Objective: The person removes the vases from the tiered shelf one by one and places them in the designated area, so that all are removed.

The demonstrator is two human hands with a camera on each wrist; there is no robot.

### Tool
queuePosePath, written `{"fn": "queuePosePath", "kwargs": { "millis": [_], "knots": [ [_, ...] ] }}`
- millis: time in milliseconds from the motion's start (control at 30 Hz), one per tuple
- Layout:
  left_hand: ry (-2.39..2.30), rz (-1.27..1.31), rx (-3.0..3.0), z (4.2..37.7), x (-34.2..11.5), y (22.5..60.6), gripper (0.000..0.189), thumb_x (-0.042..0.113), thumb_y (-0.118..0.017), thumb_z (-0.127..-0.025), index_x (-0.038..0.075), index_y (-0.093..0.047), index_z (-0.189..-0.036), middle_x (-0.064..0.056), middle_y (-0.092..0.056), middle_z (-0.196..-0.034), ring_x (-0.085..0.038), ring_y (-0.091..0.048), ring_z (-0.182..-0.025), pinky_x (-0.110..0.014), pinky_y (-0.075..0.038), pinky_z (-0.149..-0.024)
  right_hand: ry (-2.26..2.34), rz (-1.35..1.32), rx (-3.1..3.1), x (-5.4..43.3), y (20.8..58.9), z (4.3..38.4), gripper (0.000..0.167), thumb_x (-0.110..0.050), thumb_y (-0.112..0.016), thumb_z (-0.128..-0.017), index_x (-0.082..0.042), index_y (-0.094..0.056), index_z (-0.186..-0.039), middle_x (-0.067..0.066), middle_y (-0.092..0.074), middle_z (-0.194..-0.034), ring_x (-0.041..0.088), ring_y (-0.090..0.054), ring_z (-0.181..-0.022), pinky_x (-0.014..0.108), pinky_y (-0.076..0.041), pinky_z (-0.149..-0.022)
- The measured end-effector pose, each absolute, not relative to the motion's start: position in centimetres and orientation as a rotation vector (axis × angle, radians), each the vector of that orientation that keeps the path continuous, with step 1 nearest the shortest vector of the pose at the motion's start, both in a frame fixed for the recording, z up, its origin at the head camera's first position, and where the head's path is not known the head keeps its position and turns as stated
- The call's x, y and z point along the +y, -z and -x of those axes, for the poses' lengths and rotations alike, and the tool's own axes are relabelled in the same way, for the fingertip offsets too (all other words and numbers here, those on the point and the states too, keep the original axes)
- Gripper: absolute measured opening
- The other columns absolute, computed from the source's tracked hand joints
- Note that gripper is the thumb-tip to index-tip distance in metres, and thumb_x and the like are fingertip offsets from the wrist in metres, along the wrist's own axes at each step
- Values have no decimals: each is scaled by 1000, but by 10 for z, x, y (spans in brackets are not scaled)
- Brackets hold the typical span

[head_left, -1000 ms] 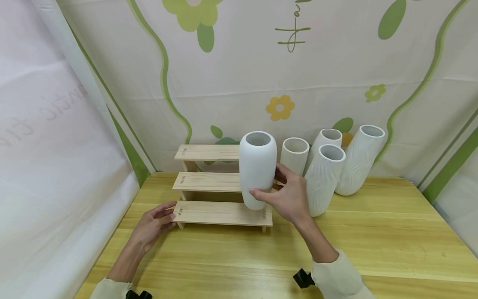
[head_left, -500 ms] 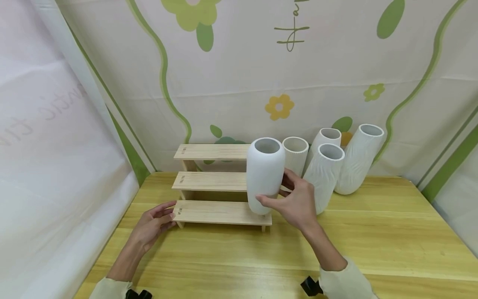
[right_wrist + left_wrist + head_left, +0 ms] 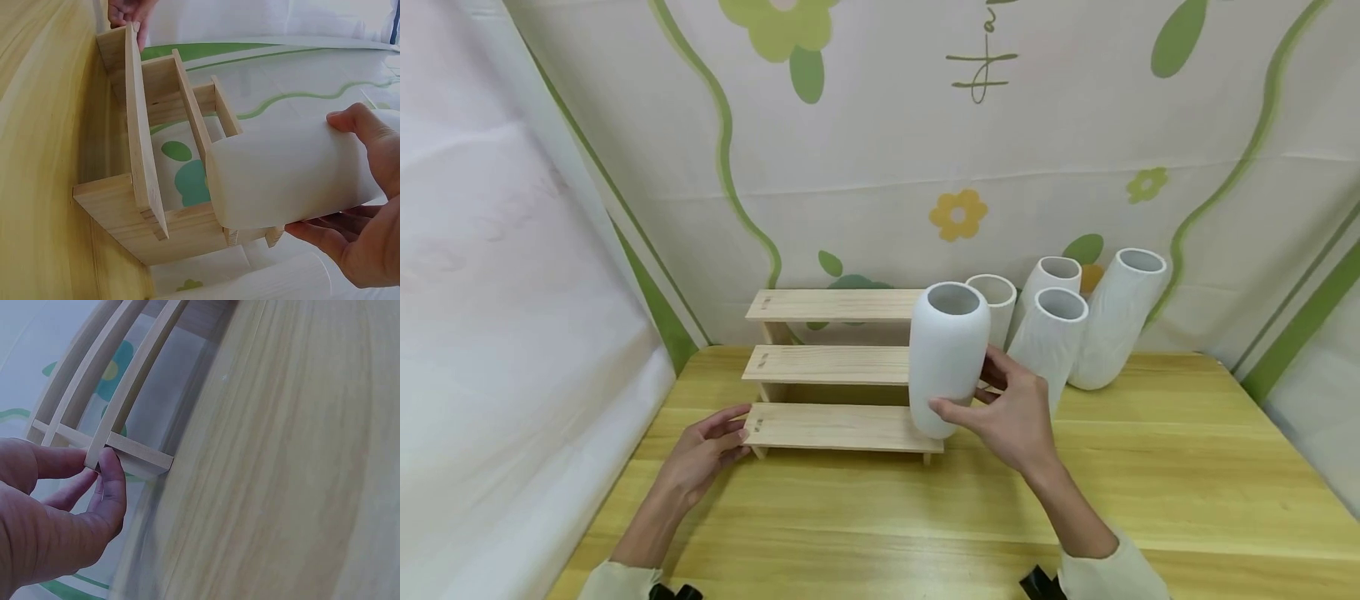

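My right hand [image 3: 1017, 421] grips a smooth white vase [image 3: 950, 362] by its side, thumb in front and fingers behind. The vase is upright in the head view, over the right end of a three-step wooden stand [image 3: 842, 427]. In the right wrist view, a gap shows between the vase's base [image 3: 215, 187] and the lowest step [image 3: 140, 125]. My left hand [image 3: 698, 457] pinches the left end of that lowest step; the left wrist view shows thumb and fingers [image 3: 112, 487] about its corner. The vase hides the right ends of the upper steps.
Several white vases stand right of the stand: a ribbed one [image 3: 1000, 304] partly hidden behind the held vase, a patterned one [image 3: 1051, 342] by my right hand, and a tall one [image 3: 1116, 321] farthest right. A printed cloth [image 3: 865, 158] backs the wooden table [image 3: 1180, 475].
The held vase and my right hand have moved right and slightly down in the head view, toward the lowest step's right end. My left hand keeps its hold on the stand.
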State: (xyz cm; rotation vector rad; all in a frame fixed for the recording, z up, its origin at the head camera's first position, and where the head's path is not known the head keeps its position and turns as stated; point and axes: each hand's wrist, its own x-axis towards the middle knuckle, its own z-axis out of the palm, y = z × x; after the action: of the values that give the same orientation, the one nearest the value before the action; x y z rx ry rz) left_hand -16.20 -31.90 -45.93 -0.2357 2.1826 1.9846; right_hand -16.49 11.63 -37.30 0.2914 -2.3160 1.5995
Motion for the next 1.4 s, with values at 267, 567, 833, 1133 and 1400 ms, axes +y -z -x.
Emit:
{"fn": "queuePosePath", "kwargs": {
  "millis": [267, 567, 833, 1133, 1400],
  "knots": [
    [-1992, 223, 2177, 163, -319, 461, 57, 5, -59, -110, -1, -40, -163, -5, -57, -131, -8, -66, -106, -22, -62, -94, -1578, -265, -2336, 123, 373, 158, 73, -20, -104, -70, -9, -72, -134, 14, -78, -121, 31, -78, -109, 36, -68, -87],
    [-1992, 229, 2183, 163, -320, 461, 57, 5, -60, -110, 0, -42, -163, -6, -58, -134, -9, -68, -108, -22, -62, -95, -1571, -261, -2350, 130, 376, 149, 73, -21, -105, -69, -8, -72, -133, 14, -78, -121, 29, -78, -109, 32, -67, -86],
    [-1978, 243, 2193, 160, -320, 460, 57, 5, -59, -110, 0, -41, -163, -9, -56, -137, -9, -67, -109, -22, -62, -95, -1545, -226, -2364, 140, 380, 138, 74, -18, -106, -65, -9, -73, -131, 13, -78, -117, -1, -73, -99, 19, -64, -83],
    [-1996, 239, 2187, 161, -321, 462, 56, 5, -59, -110, 0, -42, -163, -8, -58, -136, -9, -68, -109, -22, -62, -94, -1457, -181, -2390, 158, 384, 130, 71, -17, -107, -64, -10, -75, -127, 6, -79, -114, -6, -72, -98, 17, -64, -81],
    [-1997, 232, 2190, 163, -321, 461, 56, 5, -59, -109, -1, -42, -162, -9, -57, -135, -9, -67, -109, -22, -62, -94, -1422, -100, -2403, 178, 387, 121, 77, -15, -107, -63, -12, -74, -132, -29, -72, -106, -10, -70, -98, 14, -63, -77]
  ]
}}
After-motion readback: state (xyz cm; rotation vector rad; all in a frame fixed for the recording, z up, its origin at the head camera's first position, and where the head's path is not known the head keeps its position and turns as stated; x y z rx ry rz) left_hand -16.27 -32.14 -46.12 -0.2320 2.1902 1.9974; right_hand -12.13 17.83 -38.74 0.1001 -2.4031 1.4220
